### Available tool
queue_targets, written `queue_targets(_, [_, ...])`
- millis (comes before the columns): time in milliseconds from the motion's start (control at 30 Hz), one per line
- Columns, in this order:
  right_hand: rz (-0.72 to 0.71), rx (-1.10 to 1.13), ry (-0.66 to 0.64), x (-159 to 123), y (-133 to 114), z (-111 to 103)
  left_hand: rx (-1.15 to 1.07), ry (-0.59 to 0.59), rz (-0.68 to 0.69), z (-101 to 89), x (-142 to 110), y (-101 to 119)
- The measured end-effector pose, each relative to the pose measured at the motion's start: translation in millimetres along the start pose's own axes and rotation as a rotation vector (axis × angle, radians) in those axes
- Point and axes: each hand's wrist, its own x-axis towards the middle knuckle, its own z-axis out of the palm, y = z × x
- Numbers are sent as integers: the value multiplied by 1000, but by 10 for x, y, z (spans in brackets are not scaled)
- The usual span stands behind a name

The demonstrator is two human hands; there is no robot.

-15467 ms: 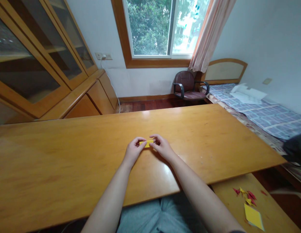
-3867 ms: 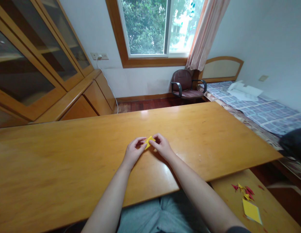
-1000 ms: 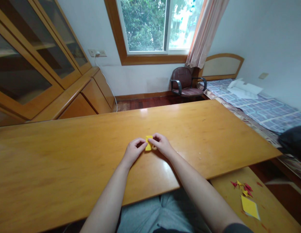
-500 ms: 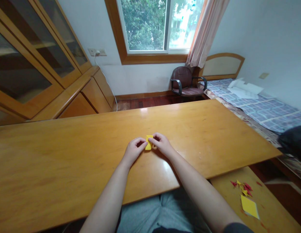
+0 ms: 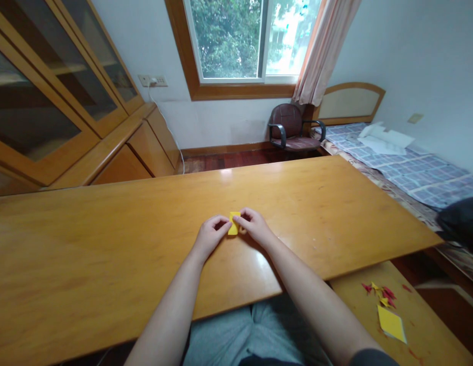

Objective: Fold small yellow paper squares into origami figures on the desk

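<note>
Left hand (image 5: 212, 235): pinched narrow, thumb and fingertips at the left edge of a small yellow paper rectangle (image 5: 232, 229). Right hand (image 5: 254, 227): also drawn in, thumb on the paper's face, fingers at its far right corner. Paper sits between the hands, over the glossy yellow-brown wooden table (image 5: 118, 244); long axis runs near edge to far edge, a short end facing the far edge. Contact with wood: cannot tell. Tabletop runs widest toward the left; right edge slants away, well apart from the right hand. Below the near right edge, a lower yellow-brown wooden surface (image 5: 352, 292) bears crumpled-looking red and yellow paper pieces (image 5: 388, 293), a flat yellow paper square (image 5: 391, 324) just nearer. Beyond the far left edge, a brown wooden glass-doored cabinet (image 5: 94, 127), shelf contents too dim to read.
</note>
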Motion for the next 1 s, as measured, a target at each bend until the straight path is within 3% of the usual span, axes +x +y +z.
queue_targets(700, [-10,-15,-75,18,-19,1,-156,80,-100,-24,29,-11])
queue_targets(1000, [-2,-46,-19,8,-7,-6,-159,85,-88,-24,30,-54])
